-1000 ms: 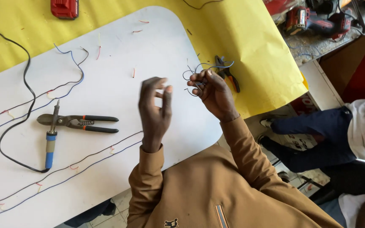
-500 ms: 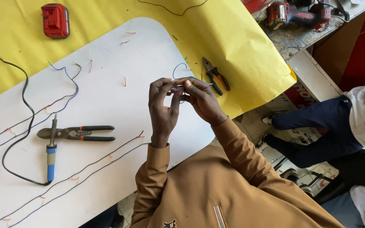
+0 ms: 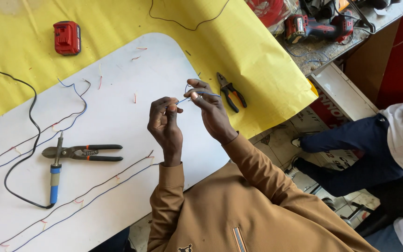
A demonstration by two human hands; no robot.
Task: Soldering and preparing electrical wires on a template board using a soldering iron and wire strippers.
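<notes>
Head view, looking down on a bench point(image 3: 117, 112) with a white top laid over a yellow sheet point(image 3: 257, 51). Both hands are raised above the right part of the white top. The left hand point(image 3: 165, 122) is closed, thumb and fingertips pinched on one end of a thin blue wire point(image 3: 183, 99). The right hand point(image 3: 206, 105) is closed on the other part of the same wire, just right of the left hand; the wire runs between the two hands and loops above the right fingers. A small copper-coloured piece sits at the right thumb; what it is cannot be told.

Just right of the hands, orange-handled pliers point(image 3: 230, 91) lie on the yellow sheet. To the left, black-handled snips point(image 3: 82, 152) lie on the white top, touching a blue-handled soldering iron point(image 3: 55, 175) whose black cord point(image 3: 30, 116) curves away to the far left. Long thin wires point(image 3: 94, 186) cross the white top, with short red offcuts scattered among them. A red battery pack point(image 3: 66, 37) lies at the far left on the yellow sheet. A power drill point(image 3: 313, 25) lies on a cluttered surface at far right. Another person point(image 3: 378, 144) sits at right, well apart from the hands.
</notes>
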